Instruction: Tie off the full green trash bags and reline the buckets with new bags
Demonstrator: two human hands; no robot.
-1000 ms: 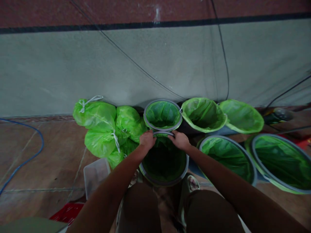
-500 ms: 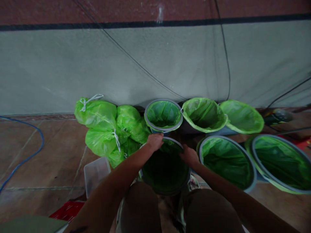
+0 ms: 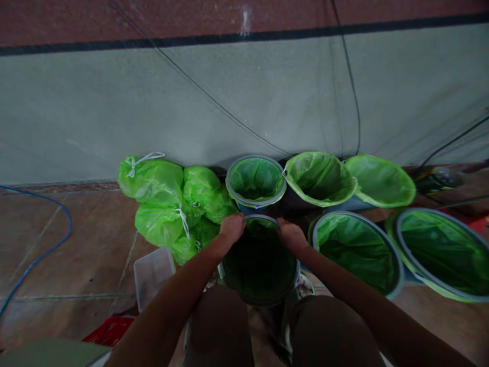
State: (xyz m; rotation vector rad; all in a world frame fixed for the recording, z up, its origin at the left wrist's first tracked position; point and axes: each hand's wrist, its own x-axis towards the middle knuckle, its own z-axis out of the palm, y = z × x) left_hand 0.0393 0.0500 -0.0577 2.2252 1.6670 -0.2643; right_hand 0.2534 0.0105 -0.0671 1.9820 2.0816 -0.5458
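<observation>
Between my knees stands a trash bin (image 3: 261, 260) with a grey rim and a dark, shadowed inside. My left hand (image 3: 232, 227) grips its rim at the far left side, fingers curled over the edge. On the far right of the same rim, my right hand (image 3: 291, 235) is closed around it. Just beyond is a smaller bin (image 3: 256, 179) with a green liner held under a grey ring. To the right of my right hand stands another green-lined bin (image 3: 357, 253) with a grey ring. My fingertips are partly hidden.
Several tied green bags (image 3: 158, 219) are piled at the left by the wall. Near them lies a clear plastic box (image 3: 154, 275). More lined bins (image 3: 321, 178) stand to the right. A blue hose (image 3: 69, 219) curves over the floor, and a cable (image 3: 214, 98) hangs along the wall.
My left hand has moved left along the bin's rim, and my right hand has shifted slightly left and up. The bin stays in nearly the same place.
</observation>
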